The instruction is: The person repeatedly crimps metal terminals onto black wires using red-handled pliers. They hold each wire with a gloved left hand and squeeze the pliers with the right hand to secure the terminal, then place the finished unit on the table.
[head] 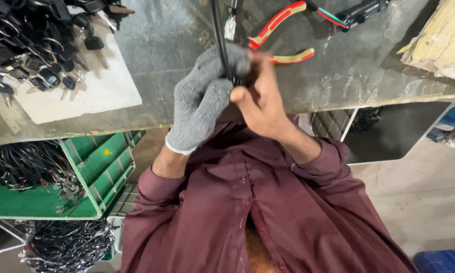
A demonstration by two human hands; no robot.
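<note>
A worker's gloved left hand (203,98) and bare right hand (260,101) meet over the edge of a worn bench (167,45), both closed on a black cable (218,30) that runs up and away from them toward the far side. The left hand, in a grey knit glove, wraps the cable from the left; the right hand's fingers (247,63) pinch it just beside the glove, the two hands touching. What lies at the pinch itself is too blurred to tell. Just beyond the right hand, red-and-yellow pliers (280,38) lie on the bench, handles spread. A small white connector (230,28) hangs near the cable above the hands. Well to the left of the left hand, a heap of black keys (30,45) rests on a white sheet (96,91). Below and left of that hand, a green crate (98,172) holds tangled black wires (28,164).
</note>
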